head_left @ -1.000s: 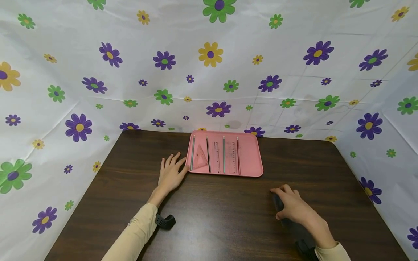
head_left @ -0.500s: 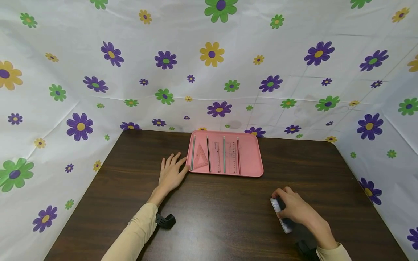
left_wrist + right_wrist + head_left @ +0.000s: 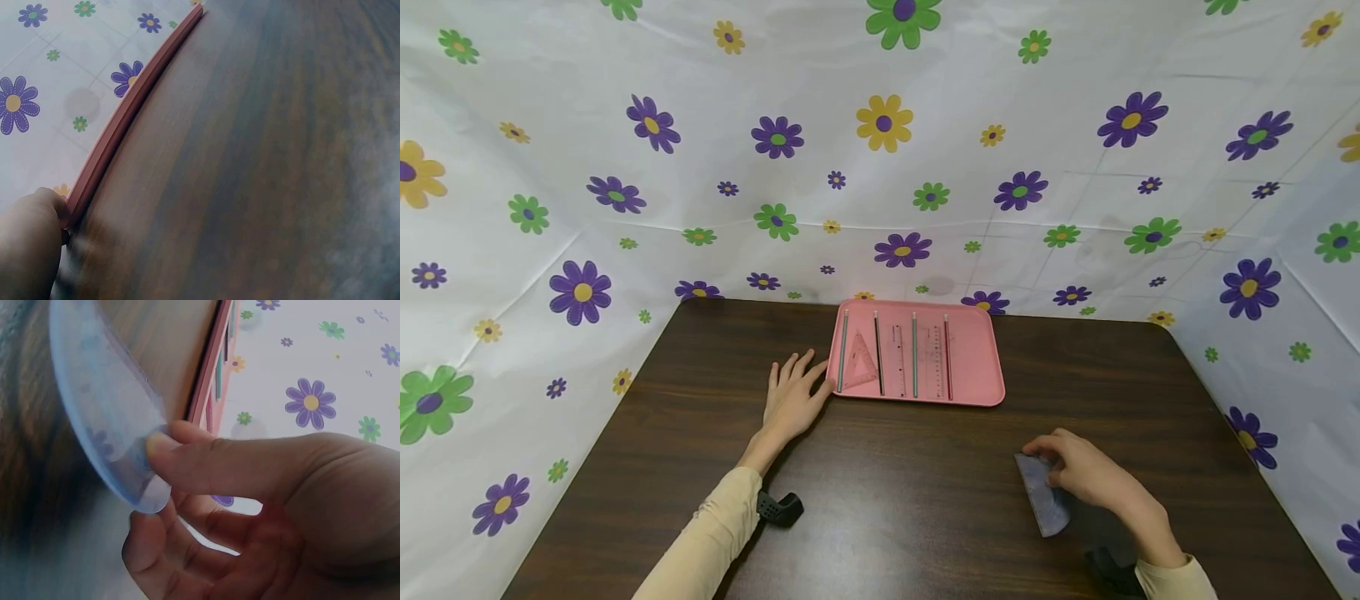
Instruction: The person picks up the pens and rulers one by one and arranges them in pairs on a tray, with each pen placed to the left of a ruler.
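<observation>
A clear protractor (image 3: 1037, 492) is pinched between the thumb and fingers of my right hand (image 3: 1093, 475), over the right side of the table. In the right wrist view the protractor (image 3: 106, 406) is tilted, with its curved edge to the left. My left hand (image 3: 792, 404) lies at the left end of a pink tray (image 3: 976, 367), fingers spread, thumb at the near left corner. In the left wrist view, the thumb (image 3: 37, 225) meets the tray's rim (image 3: 119, 131). On the tray lie several pencils (image 3: 914, 358), a clear set square (image 3: 860, 367) and two clear rulers (image 3: 898, 362).
The dark wooden table (image 3: 910, 483) stretches between both arms. Behind the tray hangs a white sheet (image 3: 820, 67) printed with flowers, and it also rises on both sides. A black wrist device (image 3: 781, 508) is strapped below the left hand.
My right hand has turned the protractor from nearly edge-on so that its flat face shows. The left hand and the tray stay where they were.
</observation>
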The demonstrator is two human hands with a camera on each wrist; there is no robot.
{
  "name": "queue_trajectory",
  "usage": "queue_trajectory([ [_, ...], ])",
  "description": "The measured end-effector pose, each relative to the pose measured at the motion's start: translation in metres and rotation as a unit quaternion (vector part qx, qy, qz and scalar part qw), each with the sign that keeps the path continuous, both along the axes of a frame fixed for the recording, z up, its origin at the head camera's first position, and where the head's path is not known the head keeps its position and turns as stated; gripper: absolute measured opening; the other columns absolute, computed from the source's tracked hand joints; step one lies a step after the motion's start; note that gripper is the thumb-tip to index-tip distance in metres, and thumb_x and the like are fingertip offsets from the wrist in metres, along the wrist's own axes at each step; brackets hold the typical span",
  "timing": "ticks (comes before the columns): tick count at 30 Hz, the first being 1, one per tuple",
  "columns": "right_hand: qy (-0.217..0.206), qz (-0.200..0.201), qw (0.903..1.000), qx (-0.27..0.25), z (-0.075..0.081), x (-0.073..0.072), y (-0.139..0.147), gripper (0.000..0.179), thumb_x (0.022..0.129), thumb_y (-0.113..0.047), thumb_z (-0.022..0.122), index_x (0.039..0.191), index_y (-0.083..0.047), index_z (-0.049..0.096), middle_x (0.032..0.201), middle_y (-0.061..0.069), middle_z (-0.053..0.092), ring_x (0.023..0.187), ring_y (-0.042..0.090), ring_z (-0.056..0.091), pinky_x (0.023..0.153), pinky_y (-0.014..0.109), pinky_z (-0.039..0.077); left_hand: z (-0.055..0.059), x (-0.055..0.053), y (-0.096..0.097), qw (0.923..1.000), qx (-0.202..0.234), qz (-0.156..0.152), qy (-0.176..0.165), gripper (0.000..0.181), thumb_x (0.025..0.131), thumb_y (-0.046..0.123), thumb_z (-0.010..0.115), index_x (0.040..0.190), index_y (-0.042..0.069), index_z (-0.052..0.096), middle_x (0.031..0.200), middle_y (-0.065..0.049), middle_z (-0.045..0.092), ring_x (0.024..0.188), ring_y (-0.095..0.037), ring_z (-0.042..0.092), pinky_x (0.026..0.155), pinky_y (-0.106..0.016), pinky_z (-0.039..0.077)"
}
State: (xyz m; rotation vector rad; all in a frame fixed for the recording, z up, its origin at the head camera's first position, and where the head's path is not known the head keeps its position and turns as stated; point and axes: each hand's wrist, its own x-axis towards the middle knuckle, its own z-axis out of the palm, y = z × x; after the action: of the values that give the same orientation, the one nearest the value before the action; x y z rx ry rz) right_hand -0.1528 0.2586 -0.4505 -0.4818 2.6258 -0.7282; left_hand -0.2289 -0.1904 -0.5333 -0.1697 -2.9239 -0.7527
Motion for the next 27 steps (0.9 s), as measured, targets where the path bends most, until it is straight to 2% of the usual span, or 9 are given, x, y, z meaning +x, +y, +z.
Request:
queue_trajectory([
  [4,-0.023,0.009,0.9991,-0.035,0.001,-0.002,0.006,0.039,0.084,0.005,0.065,0.122,-0.004,0.067,0.105,0.009,0.056,0.088,0.018,0.054,0.068,0.03,0.049,0.0,0.0,0.0,1.0,0.0,-0.001,-0.003,0.052,0.103,0.05,0.044,0.147,0.024,0.051,0.162,-0.009,0.032,0.152,-0.034,0.018,0.123,-0.059,0.0],
  [10,0.016,0.008,0.9967,-0.079,0.002,-0.004,0.009,0.037,0.087,0.004,0.065,0.123,-0.004,0.067,0.105,0.008,0.058,0.081,0.008,0.052,0.065,0.024,0.049,-0.001,0.0,-0.001,1.0,-0.002,-0.001,0.002,0.051,0.103,0.049,0.045,0.146,0.024,0.052,0.162,-0.009,0.033,0.152,-0.035,0.019,0.122,-0.06,0.001],
  [15,0.019,-0.009,0.9942,-0.106,0.004,-0.007,0.008,0.037,0.088,0.003,0.065,0.125,-0.004,0.066,0.107,0.01,0.058,0.079,0.007,0.052,0.059,0.023,0.048,-0.001,0.0,-0.001,1.0,-0.002,-0.002,0.001,0.051,0.102,0.049,0.045,0.146,0.024,0.052,0.162,-0.009,0.033,0.152,-0.035,0.019,0.123,-0.059,0.0],
  [20,0.031,-0.008,0.9924,-0.119,0.007,-0.011,0.007,0.036,0.09,0.003,0.064,0.126,-0.005,0.066,0.107,0.011,0.059,0.079,0.007,0.054,0.058,0.024,0.048,0.001,0.0,-0.001,1.0,-0.004,-0.001,-0.005,0.051,0.103,0.049,0.045,0.147,0.023,0.052,0.162,-0.009,0.032,0.152,-0.034,0.018,0.123,-0.059,0.0],
  [27,0.062,-0.032,0.9905,-0.119,0.011,-0.018,0.002,0.038,0.092,0.004,0.062,0.128,-0.006,0.065,0.108,0.011,0.059,0.082,0.008,0.059,0.06,0.024,0.05,0.002,0.0,-0.001,1.0,-0.003,-0.001,-0.007,0.05,0.103,0.049,0.045,0.146,0.024,0.052,0.162,-0.009,0.032,0.153,-0.034,0.018,0.123,-0.059,0.0],
])
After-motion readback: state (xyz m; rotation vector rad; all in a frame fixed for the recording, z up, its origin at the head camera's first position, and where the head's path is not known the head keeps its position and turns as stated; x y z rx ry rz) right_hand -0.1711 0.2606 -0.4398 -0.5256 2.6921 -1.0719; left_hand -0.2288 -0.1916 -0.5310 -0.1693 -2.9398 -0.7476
